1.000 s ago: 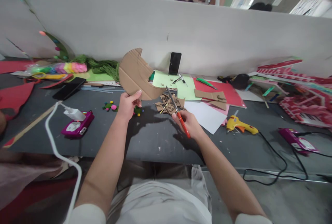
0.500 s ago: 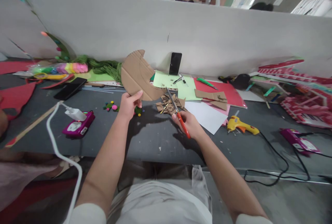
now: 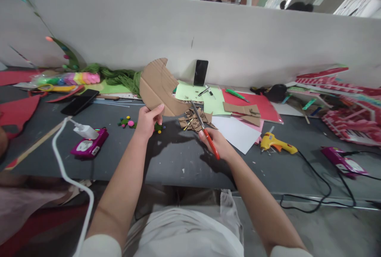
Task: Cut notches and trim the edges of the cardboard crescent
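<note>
My left hand (image 3: 148, 120) grips the lower edge of a crescent-shaped piece of brown cardboard (image 3: 156, 86) and holds it up above the dark table (image 3: 172, 157). My right hand (image 3: 216, 142) is closed round the red handles of a pair of scissors (image 3: 204, 128). The scissor blades point up and left toward the cardboard's right tip. Small brown cardboard offcuts (image 3: 193, 121) lie on the table just under the blades.
A yellow glue gun (image 3: 275, 143) with a black cable lies to the right. Green, red and white paper sheets (image 3: 238, 108) sit behind the offcuts. A phone (image 3: 200, 72) leans on the white partition. A magenta device (image 3: 89, 145) with white charger sits left, beside another phone (image 3: 79, 101) and green yarn (image 3: 119, 76).
The cardboard crescent has shifted slightly to the right, and my right hand with the scissors has edged a little lower. Otherwise nothing has moved.
</note>
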{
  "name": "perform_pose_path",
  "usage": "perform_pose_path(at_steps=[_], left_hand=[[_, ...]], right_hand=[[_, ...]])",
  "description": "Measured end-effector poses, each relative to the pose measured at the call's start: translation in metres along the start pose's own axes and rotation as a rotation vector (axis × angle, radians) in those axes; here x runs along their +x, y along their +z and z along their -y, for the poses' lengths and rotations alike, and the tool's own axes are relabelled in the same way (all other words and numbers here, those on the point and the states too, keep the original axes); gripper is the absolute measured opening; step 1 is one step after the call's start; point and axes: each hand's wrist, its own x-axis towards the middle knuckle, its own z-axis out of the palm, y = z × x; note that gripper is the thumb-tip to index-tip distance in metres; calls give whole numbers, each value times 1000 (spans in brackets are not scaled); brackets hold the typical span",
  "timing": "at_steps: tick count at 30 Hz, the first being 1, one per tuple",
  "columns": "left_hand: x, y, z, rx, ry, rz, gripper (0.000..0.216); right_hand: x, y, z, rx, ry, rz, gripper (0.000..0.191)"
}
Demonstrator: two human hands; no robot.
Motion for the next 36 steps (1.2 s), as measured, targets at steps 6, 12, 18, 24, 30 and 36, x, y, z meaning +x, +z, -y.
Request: perform_pose_path(at_steps=[6, 12, 18, 24, 30, 36], left_hand=[[-2, 0, 0, 31, -6, 18, 25], [-1, -3, 2, 49, -8, 40, 27], [0, -3, 3, 42, -14, 36, 25], [-1, -2, 2, 40, -4, 44, 26], [0, -2, 4, 65, 2, 58, 30], [2, -5, 8, 93, 19, 74, 32]], right_hand=[[1, 1, -1, -91, -63, 34, 51], [1, 3, -1, -64, -68, 28, 52], [1, 3, -1, 2, -38, 45, 55], [1, 3, -2, 12, -18, 62, 56], [1, 2, -1, 4, -18, 62, 54], [1, 1, 2, 4, -7, 83, 54]])
